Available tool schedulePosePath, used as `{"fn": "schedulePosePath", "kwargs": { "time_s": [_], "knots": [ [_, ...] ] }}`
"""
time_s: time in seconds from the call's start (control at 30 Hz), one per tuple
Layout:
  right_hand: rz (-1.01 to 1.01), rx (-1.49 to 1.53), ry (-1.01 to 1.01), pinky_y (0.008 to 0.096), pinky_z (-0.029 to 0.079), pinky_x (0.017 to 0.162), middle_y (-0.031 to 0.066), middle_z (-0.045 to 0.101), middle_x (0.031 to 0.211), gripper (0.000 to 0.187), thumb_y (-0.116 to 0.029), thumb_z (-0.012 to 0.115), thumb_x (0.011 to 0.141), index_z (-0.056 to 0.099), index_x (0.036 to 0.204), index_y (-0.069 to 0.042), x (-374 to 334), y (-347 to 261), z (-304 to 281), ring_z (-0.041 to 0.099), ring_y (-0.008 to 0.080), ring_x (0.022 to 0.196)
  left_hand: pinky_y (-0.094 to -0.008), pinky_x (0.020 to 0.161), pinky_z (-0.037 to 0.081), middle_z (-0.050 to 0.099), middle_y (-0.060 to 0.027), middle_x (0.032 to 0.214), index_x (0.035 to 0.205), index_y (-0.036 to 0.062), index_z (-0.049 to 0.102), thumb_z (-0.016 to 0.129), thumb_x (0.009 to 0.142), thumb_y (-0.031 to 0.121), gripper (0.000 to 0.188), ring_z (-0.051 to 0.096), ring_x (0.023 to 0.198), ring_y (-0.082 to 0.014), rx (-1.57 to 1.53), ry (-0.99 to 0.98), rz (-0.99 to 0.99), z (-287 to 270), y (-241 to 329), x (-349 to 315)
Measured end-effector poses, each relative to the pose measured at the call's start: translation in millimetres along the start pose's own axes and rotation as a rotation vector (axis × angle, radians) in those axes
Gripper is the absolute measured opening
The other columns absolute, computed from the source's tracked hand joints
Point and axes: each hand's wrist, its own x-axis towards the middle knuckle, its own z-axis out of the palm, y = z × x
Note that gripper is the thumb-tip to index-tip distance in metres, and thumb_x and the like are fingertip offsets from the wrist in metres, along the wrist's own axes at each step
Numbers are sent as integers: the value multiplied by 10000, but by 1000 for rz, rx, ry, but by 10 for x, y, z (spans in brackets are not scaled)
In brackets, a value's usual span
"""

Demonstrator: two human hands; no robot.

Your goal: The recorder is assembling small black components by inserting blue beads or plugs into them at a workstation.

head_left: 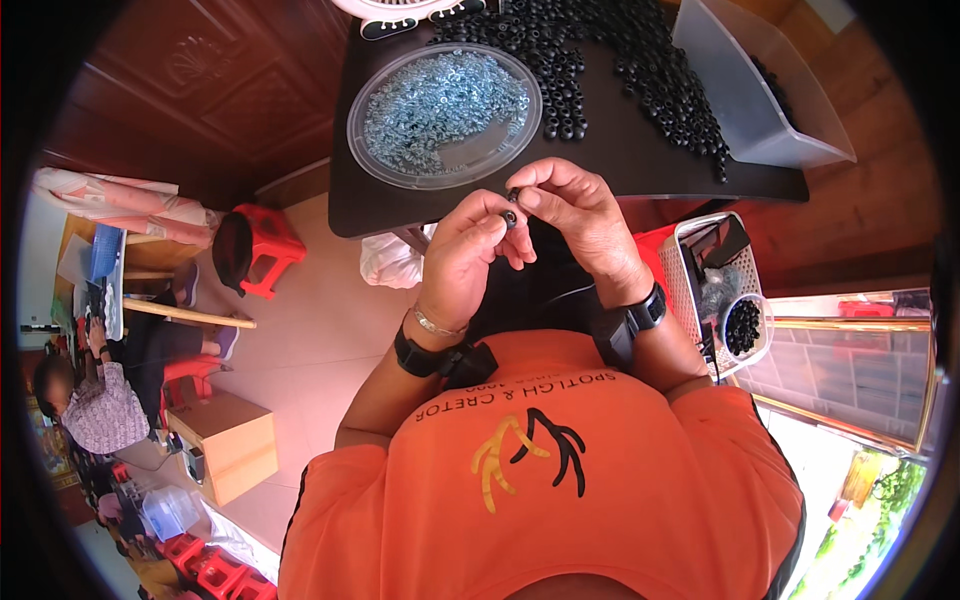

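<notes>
My left hand (465, 245) pinches a small round black part (509, 218) with a hole in it, between thumb and forefinger. Close beside it, my right hand (585, 220) has thumb and forefinger closed on another small dark piece (515, 195), too small to name. Both hands are in front of the near edge of the black table (610, 170). Just beyond them stands a round clear plastic tub (358, 150) full of tiny bluish see-through pieces (440, 105). Many round black parts (650, 75) lie loose across the table's far side.
A translucent bin (730, 115) with some black parts stands at the table's right. Below it, a white basket (685, 260) holds a cup of black parts (743, 325). On the left are a red stool (270, 250), a cardboard box (225, 445) and a person working (105, 410).
</notes>
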Motion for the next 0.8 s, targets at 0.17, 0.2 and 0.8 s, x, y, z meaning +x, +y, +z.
{"fn": "schedulePosePath", "kwargs": {
  "time_s": [0.17,0.2,0.8],
  "knots": [
    [-64,-51,-7,245,487,816,28,629,924,125,-65,573,945,601,1045,5,-15,-82,44,583,95,881,-281,644,458,581,-105,816,983,7,521,466,945,256,258,600,738,-201,15,-18,15,-13,9,7],
    [-95,-84,-16,241,485,817,30,628,921,121,-64,566,949,595,1043,7,-27,-120,52,583,94,877,-282,644,459,582,-107,817,994,7,516,462,949,261,264,600,737,-203,22,-15,15,-17,12,12],
    [-386,-732,-23,368,484,817,87,649,900,122,-33,652,831,637,952,-39,-1,-148,106,614,264,889,-245,642,438,604,-79,776,946,27,533,487,925,272,250,596,697,-155,18,59,-75,-61,-16,18]
  ]
}}
